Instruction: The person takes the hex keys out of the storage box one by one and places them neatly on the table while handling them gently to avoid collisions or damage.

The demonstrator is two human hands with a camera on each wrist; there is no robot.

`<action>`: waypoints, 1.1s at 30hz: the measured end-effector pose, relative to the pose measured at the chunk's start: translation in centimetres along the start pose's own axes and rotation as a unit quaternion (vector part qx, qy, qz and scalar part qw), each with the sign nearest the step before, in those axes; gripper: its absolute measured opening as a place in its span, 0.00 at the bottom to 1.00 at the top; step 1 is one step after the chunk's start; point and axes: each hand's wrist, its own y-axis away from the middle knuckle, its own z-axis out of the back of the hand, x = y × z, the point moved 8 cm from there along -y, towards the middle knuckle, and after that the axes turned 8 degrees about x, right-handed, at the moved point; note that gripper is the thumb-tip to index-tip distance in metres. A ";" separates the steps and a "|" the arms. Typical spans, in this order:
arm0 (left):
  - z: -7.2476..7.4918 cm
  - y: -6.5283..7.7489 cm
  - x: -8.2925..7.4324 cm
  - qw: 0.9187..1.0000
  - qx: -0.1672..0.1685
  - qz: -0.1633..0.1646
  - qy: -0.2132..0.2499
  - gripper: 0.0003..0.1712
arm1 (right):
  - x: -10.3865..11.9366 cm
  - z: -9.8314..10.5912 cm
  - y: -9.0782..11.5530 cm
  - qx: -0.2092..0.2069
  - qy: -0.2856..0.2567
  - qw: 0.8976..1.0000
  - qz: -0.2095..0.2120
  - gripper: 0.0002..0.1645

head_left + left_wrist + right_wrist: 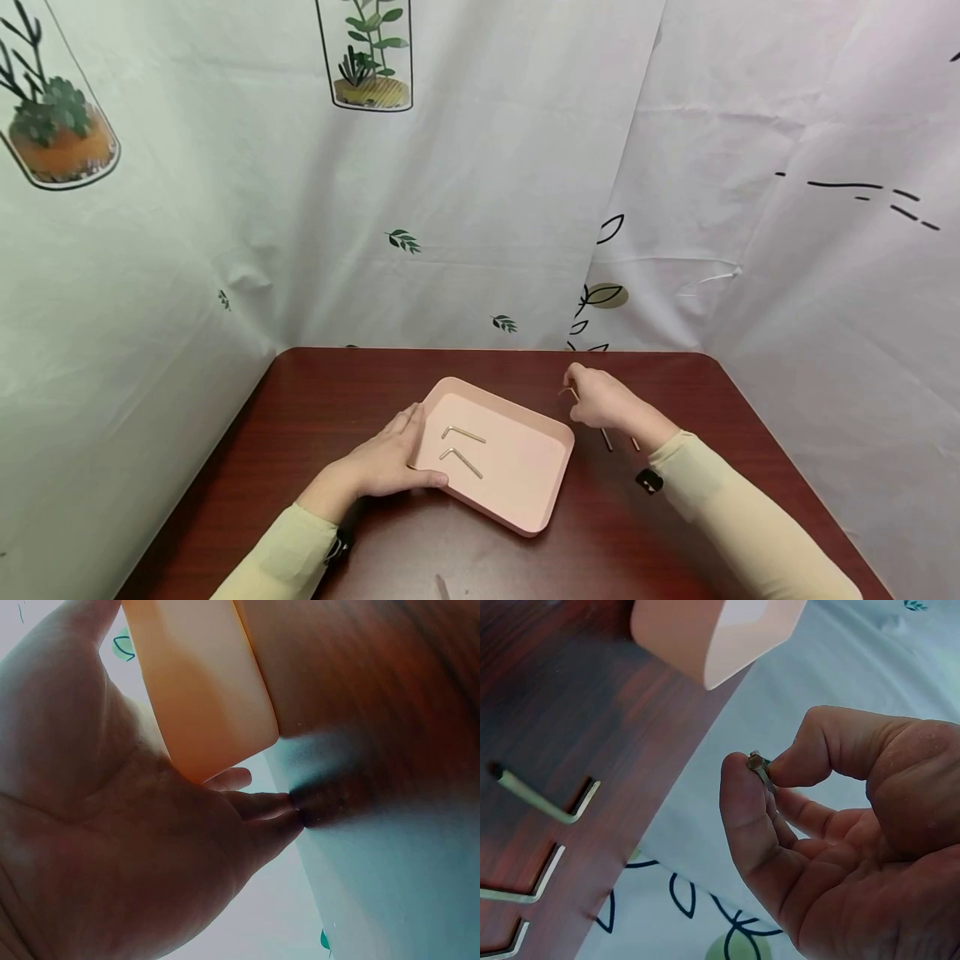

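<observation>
A pink tray (517, 454) lies at an angle on the table with two L-shaped hex keys (467, 434) inside, towards its left end. My left hand (386, 458) rests against the tray's left corner, fingers straight along one side and thumb at the near rim. Its fingertips touch the tabletop in the left wrist view. Right of the tray, above the table, my right hand (600, 400) pinches a hex key (758, 763) between thumb and index finger. Three more hex keys (536, 896) lie on the table by that hand, partly hidden under it in the head view.
The dark red wooden table (330, 375) has rounded far corners. White printed fabric (465, 208) hangs behind it and along both sides. Dark bands with small devices (649, 480) sit at both wrists.
</observation>
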 end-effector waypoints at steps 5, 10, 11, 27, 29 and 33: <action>-0.1 0.0 0.0 1.000 0.002 0.002 0.000 0.80 | -0.9 0.2 0.4 -0.009 -0.005 1.000 0.002 0.27; -0.1 0.0 0.0 1.000 0.001 0.000 -0.003 0.80 | -2.0 0.2 0.6 -0.006 -0.008 1.000 -0.015 0.28; -0.1 0.0 0.0 1.000 0.001 0.000 -0.004 0.80 | -2.2 0.2 0.6 -0.006 -0.008 1.000 -0.016 0.28; 0.0 0.0 0.0 1.000 0.000 0.001 -0.003 0.80 | -4.1 0.1 1.0 -0.012 -0.011 1.000 -0.019 0.27; 0.0 0.0 0.0 1.000 0.000 0.001 -0.002 0.80 | -4.3 0.0 1.1 -0.011 -0.013 1.000 -0.022 0.26; 0.0 0.1 0.0 1.000 0.001 0.002 0.001 0.80 | -4.7 0.0 1.4 -0.010 -0.020 0.999 -0.030 0.26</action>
